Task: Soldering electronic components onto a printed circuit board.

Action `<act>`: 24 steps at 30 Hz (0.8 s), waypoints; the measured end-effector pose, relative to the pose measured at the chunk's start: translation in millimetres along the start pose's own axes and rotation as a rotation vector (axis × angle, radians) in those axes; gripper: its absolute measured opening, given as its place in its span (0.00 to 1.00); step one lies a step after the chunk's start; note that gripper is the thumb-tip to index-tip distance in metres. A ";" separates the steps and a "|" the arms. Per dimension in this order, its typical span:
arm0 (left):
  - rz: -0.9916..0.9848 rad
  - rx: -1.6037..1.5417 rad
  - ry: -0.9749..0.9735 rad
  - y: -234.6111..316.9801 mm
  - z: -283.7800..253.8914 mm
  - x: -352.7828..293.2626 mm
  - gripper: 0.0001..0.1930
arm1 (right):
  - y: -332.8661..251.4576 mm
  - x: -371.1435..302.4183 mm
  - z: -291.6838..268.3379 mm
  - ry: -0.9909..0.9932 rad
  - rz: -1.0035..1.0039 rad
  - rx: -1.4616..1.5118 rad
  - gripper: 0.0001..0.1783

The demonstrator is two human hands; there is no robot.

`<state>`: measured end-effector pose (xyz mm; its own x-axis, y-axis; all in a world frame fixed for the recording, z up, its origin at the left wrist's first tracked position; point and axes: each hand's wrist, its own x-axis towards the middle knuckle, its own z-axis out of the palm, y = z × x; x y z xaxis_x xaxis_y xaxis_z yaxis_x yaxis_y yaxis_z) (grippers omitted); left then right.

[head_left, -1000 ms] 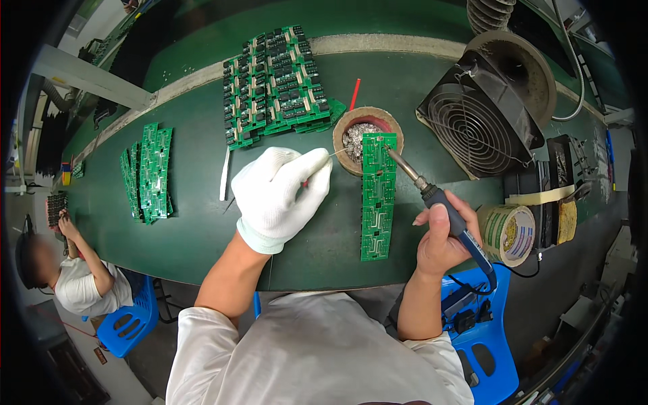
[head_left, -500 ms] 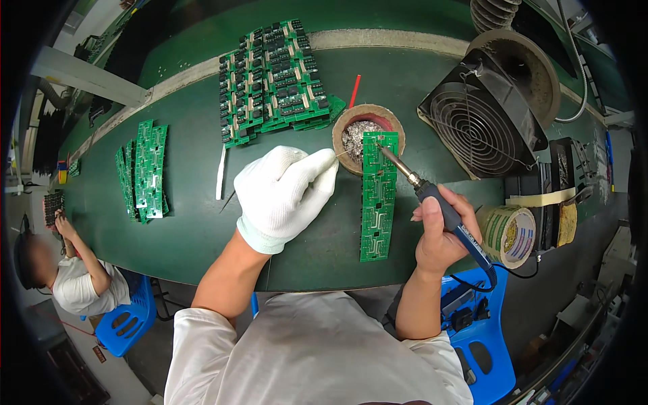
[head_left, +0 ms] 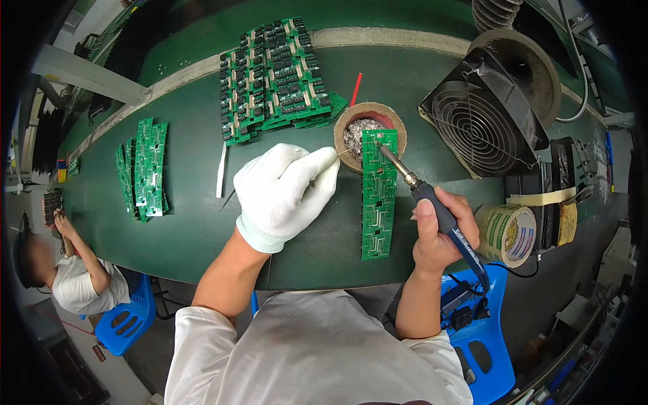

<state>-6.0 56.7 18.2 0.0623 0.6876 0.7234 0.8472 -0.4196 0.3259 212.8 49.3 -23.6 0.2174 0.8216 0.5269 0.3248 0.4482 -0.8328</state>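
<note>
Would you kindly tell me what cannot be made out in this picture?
- Head view: the gripped part of the wire, hidden by the gloved left hand.
- Head view: whether the soldering iron touches the circuit board; its tip is too small.
- Head view: some scraps, hidden by the board.
- Head view: the hose's upper end, cut off by the top edge.

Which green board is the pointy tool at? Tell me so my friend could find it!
On the big green table, find the round brown ring holding silvery bits. One long green board overlaps that ring and stretches toward the table's near edge. Unlike the back pile and the left bunch, it sits alone, the tip of the soldering iron at its far end.
</note>
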 end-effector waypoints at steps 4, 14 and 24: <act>0.006 -0.001 0.007 0.4 0.0 1.1 0.15 | 0.1 -0.2 0.1 -0.006 -0.025 -0.023 0.13; 0.001 0.012 0.047 -2.0 -1.4 2.2 0.15 | -1.7 0.0 0.6 -0.017 -0.108 -0.089 0.14; -0.002 0.002 0.061 -3.0 -1.0 1.5 0.15 | -2.5 -0.6 2.3 -0.012 -0.103 -0.089 0.13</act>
<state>-8.9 58.4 18.9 0.0281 0.6511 0.7584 0.8482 -0.4170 0.3266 209.7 48.5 -22.3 0.1681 0.7769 0.6067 0.4252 0.4981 -0.7557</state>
